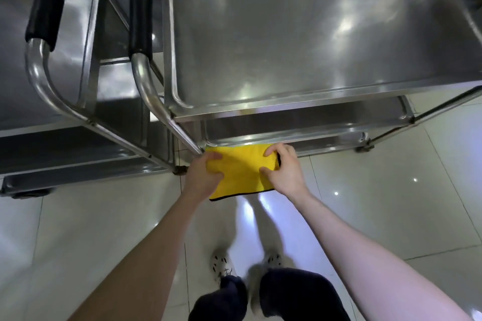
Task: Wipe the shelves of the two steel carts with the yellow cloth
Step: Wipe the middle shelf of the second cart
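Note:
I hold the yellow cloth [241,172], folded flat with a dark edge, in the air just in front of the right steel cart [300,41]. My left hand [204,174] grips its left side and my right hand [285,169] pinches its right side. The cloth hangs near the front rim of that cart's lower shelves [307,126], below the bare top shelf. The left steel cart [65,41] stands beside it, with stacked shelves partly cut off by the frame.
Each cart has a tubular handle with a black grip, the left handle [49,0] and the right handle [140,5]. Glossy white floor tiles [391,203] lie under me. My legs and patterned shoes [224,263] show at the bottom.

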`<state>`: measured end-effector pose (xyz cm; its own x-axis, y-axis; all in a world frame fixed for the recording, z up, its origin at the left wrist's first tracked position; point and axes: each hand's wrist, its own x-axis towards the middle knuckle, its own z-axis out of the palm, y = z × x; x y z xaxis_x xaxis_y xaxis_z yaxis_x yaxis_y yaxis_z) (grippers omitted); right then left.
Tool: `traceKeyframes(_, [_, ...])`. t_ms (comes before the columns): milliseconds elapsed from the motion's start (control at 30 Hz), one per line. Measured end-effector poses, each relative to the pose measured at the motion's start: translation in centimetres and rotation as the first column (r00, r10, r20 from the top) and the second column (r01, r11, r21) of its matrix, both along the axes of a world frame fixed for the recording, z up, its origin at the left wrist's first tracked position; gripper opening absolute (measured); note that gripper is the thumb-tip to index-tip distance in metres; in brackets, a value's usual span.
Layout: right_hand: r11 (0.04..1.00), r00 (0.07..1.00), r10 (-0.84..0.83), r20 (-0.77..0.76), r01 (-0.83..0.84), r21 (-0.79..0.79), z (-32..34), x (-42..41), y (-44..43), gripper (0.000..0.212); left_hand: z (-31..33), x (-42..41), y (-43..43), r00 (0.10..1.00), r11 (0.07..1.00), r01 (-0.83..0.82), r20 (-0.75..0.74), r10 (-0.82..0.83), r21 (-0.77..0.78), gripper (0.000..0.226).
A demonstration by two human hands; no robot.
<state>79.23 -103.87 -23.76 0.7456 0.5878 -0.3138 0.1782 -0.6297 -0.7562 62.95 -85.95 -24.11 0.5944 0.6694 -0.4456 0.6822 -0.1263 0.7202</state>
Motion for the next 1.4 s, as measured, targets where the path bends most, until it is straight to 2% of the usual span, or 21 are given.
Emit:
traceKeyframes(167, [0.995, 0.992, 0.096, 0.082, -0.093, -0.041, -7.2, 2.2, 2.5, 0.03, -7.1, 2.6, 1.9, 0.991, 0.962, 0.124, 0.014, -0.132, 0.242, 0.058])
traceKeyframes(300, [0.99, 0.978, 0.127, 0.167, -0.115, -0.081, -13.1, 4.4, 4.1, 0.031, -12.5, 4.8, 3.1, 0.995, 0.972, 0.096, 0.02, -0.103, 0.212, 0.065])
traceKeyframes(367, [0.997, 0.966, 0.078, 0.247, -0.078, -0.007, -14.6, 5.9, 5.9, 0.029, -14.7, 7.0, 4.7, 0.994, 0.959, 0.048, 0.082, -0.074, 0.278, 0.065])
traceKeyframes(433, [0.998, 0.944, 0.055, 0.325, -0.064, 0.018, -16.1, 7.8, 8.0, 0.027, -16.1, 9.0, 6.5, 0.995, 0.943, 0.038, 0.078, -0.067, 0.329, 0.062])
traceKeyframes(500, [0.972, 0.894, 0.198, 0.402, -0.127, -0.196, -18.0, 9.1, 9.9, 0.038, -17.7, 9.7, 7.5, 0.996, 0.931, 0.015, 0.074, -0.045, 0.364, 0.059])
traceKeyframes(533, [0.937, 0.845, 0.287, 0.451, -0.149, -0.317, -19.1, 9.3, 10.6, 0.047, -18.5, 9.4, 7.5, 0.99, 0.914, -0.014, 0.132, -0.044, 0.405, 0.055])
traceKeyframes(600, [0.908, 0.746, 0.366, 0.556, -0.155, -0.39, -21.3, 8.7, 11.4, 0.058, -20.6, 7.6, 6.6, 0.928, 0.858, -0.145, 0.368, -0.055, 0.493, 0.033])
traceKeyframes(667, [0.923, 0.68, 0.366, 0.635, -0.18, -0.339, -23.0, 7.7, 12.6, 0.068, -23.1, 5.1, 5.4, 0.83, 0.773, -0.359, 0.558, 0.008, 0.524, 0.011])
traceKeyframes(733, [0.923, 0.666, 0.379, 0.643, -0.217, -0.319, -24.0, 7.0, 14.1, 0.076, -25.1, 3.1, 5.3, 0.732, 0.622, -0.595, 0.663, 0.157, 0.509, 0.031])
traceKeyframes(800, [0.891, 0.646, 0.446, 0.62, -0.256, -0.374, -24.9, 6.8, 15.7, 0.078, -26.0, 2.4, 6.8, 0.631, 0.511, -0.729, 0.736, 0.244, 0.456, 0.046])
traceKeyframes(833, [0.876, 0.63, 0.475, 0.615, -0.27, -0.4, -25.2, 6.9, 16.3, 0.077, -25.6, 2.6, 7.8, 0.6, 0.521, -0.743, 0.763, 0.24, 0.42, 0.052])
traceKeyframes(900, [0.864, 0.609, 0.497, 0.618, -0.283, -0.416, -25.6, 7.2, 16.6, 0.077, -23.7, 3.4, 10.0, 0.569, 0.605, -0.719, 0.79, 0.228, 0.344, 0.057])
traceKeyframes(967, [0.852, 0.609, 0.518, 0.601, -0.306, -0.424, -25.5, 7.5, 16.3, 0.078, -21.3, 4.6, 12.1, 0.564, 0.722, -0.652, 0.784, 0.259, 0.231, 0.048])
traceKeyframes(1033, [0.834, 0.616, 0.545, 0.568, -0.331, -0.441, -25.1, 7.7, 15.7, 0.078, -20.1, 5.6, 13.2, 0.564, 0.776, -0.617, 0.762, 0.317, 0.134, 0.041])
traceKeyframes(1133, [0.802, 0.615, 0.592, 0.521, -0.389, -0.453, -24.5, 9.2, 15.1, 0.077, -19.8, 6.4, 13.3, 0.511, 0.77, -0.638, 0.756, 0.409, 0.015, 0.037])
traceKeyframes(1233, [0.801, 0.626, 0.595, 0.505, -0.408, -0.438, -25.1, 13.2, 13.8, 0.077, -20.6, 6.8, 13.6, 0.446, 0.725, -0.689, 0.783, 0.433, -0.009, 0.036])
traceKeyframes(1300, [0.82, 0.671, 0.56, 0.486, -0.364, -0.443, -25.4, 17.0, 12.5, 0.074, -21.1, 7.1, 13.9, 0.43, 0.702, -0.712, 0.792, 0.435, 0.001, 0.029])
traceKeyframes(1400, [0.841, 0.723, 0.484, 0.494, -0.227, -0.491, -25.7, 21.9, 11.2, 0.072, -21.5, 7.5, 14.0, 0.408, 0.692, -0.721, 0.818, 0.405, 0.017, 0.037])
